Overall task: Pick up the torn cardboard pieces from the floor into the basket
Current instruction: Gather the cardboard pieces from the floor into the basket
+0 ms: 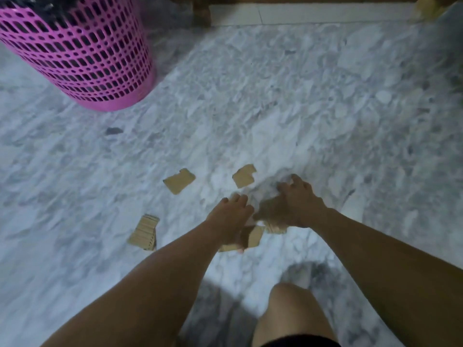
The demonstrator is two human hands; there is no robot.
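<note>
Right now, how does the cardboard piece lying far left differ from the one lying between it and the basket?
The far-left piece shows its ribbed, corrugated side; the upper piece shows a smooth brown face. The far-left piece looks longer and narrower, and the upper piece has a notch torn in its top edge. The far-left piece lies nearer the left hand; the upper one lies nearer the pink basket. Both lie flat on the marble floor, untouched.

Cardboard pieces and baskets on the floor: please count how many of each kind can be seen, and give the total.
Cardboard pieces lying free on the floor: 3 (one at, one at, one ribbed at)
Cardboard pieces partly under the hands: at least 2 (); blur hides any more
Pink basket: 1
Total: at least 6
</note>
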